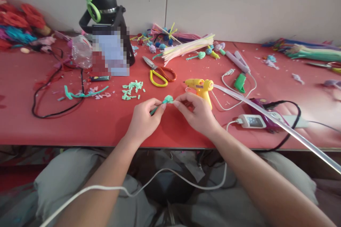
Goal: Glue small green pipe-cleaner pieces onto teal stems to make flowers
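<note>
Between thumb and fingers, my left hand pinches the stem of a mint-green pipe cleaner flower, its fuzzy head pointing up and right. My right hand is closed in a pinch at the right edge of that head; whatever lies between its fingertips is too small to make out. A yellow hot glue gun with a long clear glue stick in its back lies just behind my right hand. Short cut green pipe cleaner pieces are heaped beyond my left hand.
Scissors with yellow and orange handles lie behind the hands. Pale pipe cleaners are bundled at the back. A black bottle stands back left, a phone leaning on it. A power strip and cables sit right.
</note>
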The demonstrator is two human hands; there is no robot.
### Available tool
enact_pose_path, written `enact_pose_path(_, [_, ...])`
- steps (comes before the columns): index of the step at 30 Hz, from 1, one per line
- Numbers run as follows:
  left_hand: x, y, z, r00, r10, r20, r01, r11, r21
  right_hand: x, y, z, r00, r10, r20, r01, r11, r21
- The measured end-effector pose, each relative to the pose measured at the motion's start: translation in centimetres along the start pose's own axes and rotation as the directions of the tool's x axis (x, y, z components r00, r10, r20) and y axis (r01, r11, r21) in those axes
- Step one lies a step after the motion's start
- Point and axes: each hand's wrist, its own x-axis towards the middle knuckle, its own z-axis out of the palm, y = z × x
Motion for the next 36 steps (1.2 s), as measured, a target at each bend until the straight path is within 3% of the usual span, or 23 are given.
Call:
enact_pose_path(15, [-0.18, -0.22, 0.05, 0.998, 0.047, 0.035, -0.05, 0.994, 0.092, -0.15, -0.15, 0.22, 0.998, -0.043, -0.04, 0.037, 0.989, -0.142])
enact_pose_path(24, [-0.21, -0.27, 0.07, 0.997, 0.06, 0.05, -0.064, 0.994, 0.088, -0.2, -0.05, 0.12, 0.988, -0.151, -0.036, 0.14, 0.969, -0.203])
enact_pose_path(36, [-0.02, -0.09, -0.01, 0.998, 0.017, 0.058, -0.019, 0.999, 0.028, -0.34, -0.4, -0.12, 0.983, -0.182, -0.005, 0.179, 0.971, -0.156])
